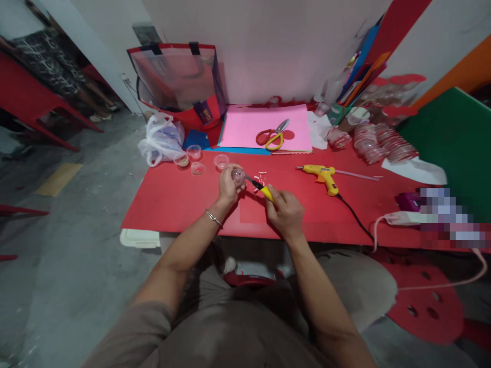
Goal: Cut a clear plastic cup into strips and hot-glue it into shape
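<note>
My left hand (228, 186) is closed round a small clear plastic cup (238, 177), whose round face with small dark spots is turned toward the right. In my right hand (286, 209) is a tool with a yellow handle, black collar and grey metal shaft (264, 191). Its shaft points left and its tip meets or nearly meets the cup; I cannot tell which. Small white and red scraps (261, 180) lie on the red tabletop (207, 204) just behind the tool. Several small clear cups (221, 162) stand beyond my left hand.
A yellow glue gun (325, 177) with a black cord lies at right. Behind are scissors (274, 137) on pink sheets (245, 122), a white plastic bag (163, 140) and a tote bag (180, 82). Stacked clear cups (368, 140) and a white power strip (406, 219) are farther right.
</note>
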Tool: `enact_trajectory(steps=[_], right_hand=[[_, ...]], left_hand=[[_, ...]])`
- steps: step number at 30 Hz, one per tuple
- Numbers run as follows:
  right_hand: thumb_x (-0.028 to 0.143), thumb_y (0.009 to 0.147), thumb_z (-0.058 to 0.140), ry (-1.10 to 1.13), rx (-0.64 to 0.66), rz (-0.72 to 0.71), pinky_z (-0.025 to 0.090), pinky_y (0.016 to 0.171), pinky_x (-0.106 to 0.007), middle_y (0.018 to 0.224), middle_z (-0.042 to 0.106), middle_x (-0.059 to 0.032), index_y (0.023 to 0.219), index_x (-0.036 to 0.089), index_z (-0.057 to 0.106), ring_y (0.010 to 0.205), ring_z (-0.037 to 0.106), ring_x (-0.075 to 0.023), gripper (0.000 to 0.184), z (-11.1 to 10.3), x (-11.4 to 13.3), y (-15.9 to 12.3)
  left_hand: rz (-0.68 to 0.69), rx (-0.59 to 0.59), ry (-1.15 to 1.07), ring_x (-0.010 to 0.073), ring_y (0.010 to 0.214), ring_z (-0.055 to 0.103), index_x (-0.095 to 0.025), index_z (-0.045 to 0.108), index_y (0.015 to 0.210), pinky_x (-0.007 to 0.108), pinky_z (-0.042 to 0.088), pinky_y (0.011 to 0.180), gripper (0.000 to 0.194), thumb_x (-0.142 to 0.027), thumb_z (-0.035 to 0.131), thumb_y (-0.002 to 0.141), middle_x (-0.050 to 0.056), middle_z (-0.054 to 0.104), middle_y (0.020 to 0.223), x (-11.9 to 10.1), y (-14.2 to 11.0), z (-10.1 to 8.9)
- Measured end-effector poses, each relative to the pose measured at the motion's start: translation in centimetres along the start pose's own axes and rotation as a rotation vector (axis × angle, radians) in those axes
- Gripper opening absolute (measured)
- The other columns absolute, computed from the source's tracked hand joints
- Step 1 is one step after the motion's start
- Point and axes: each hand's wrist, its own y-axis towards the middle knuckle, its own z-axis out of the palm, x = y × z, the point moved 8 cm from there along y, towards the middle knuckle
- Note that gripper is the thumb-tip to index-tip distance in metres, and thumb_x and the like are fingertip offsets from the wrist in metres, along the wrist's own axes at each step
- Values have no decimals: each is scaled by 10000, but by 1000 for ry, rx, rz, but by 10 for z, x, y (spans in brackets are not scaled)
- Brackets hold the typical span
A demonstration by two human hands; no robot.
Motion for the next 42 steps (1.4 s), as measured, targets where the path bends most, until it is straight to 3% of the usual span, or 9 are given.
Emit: enact_trajectory(steps=[4, 9, 18, 23, 28, 33, 42], right_hand=[[263, 999, 625, 16, -55, 13, 486, 771, -302, 952, 740, -77, 1400, 226, 692, 871, 654, -197, 409, -6, -3, 0], [271, 998, 644, 30, 4, -90, 475, 757, -293, 976, 746, -71, 1396, 240, 698, 865, 653, -187, 403, -2, 8, -1], [262, 1005, 632, -25, -89, -5, 467, 746, -300, 941, 742, -76, 1383, 198, 700, 848, 646, -195, 389, -10, 1, 1], [271, 997, 640, -5, -14, -67, 463, 752, -298, 958, 751, -72, 1372, 231, 710, 860, 653, -193, 383, -6, 8, 1], [267, 994, 628, 2, -16, -28, 454, 742, -299, 949, 737, -72, 1388, 232, 702, 858, 641, -191, 403, -4, 4, 1], [266, 987, 636, 36, 19, -58, 461, 751, -291, 970, 741, -72, 1372, 244, 714, 866, 642, -185, 394, -3, 7, 1], [263, 993, 629, 4, 7, -45, 459, 751, -299, 964, 738, -76, 1377, 233, 711, 869, 636, -197, 394, -3, 7, 1]], left_hand=[[2, 4, -4, 79, 359, 472, -209, 579, 853, 204, 211, 335, 349, -546, 538, 931, -20, 621, 648, 1, 1, -2], [-8, 2, 5, 59, 364, 417, -196, 602, 857, 196, 215, 345, 373, -557, 556, 938, -8, 636, 665, 1, -2, 1], [-17, -11, 0, 83, 347, 475, -207, 587, 850, 203, 194, 341, 381, -576, 551, 936, -17, 613, 627, -1, -3, 0], [-36, -14, 9, 79, 348, 468, -199, 590, 828, 206, 187, 339, 373, -551, 547, 945, -6, 623, 641, -2, -5, 2], [-20, -11, 45, 86, 351, 471, -210, 591, 837, 203, 176, 343, 375, -564, 527, 944, -35, 546, 562, -1, -4, 1], [-39, -17, -1, 72, 367, 461, -198, 606, 839, 197, 193, 343, 399, -587, 577, 923, -1, 632, 654, 2, -3, 0], [-33, -21, 11, 78, 359, 476, -199, 598, 844, 200, 192, 327, 380, -569, 567, 925, -6, 630, 640, 2, -2, 0]])
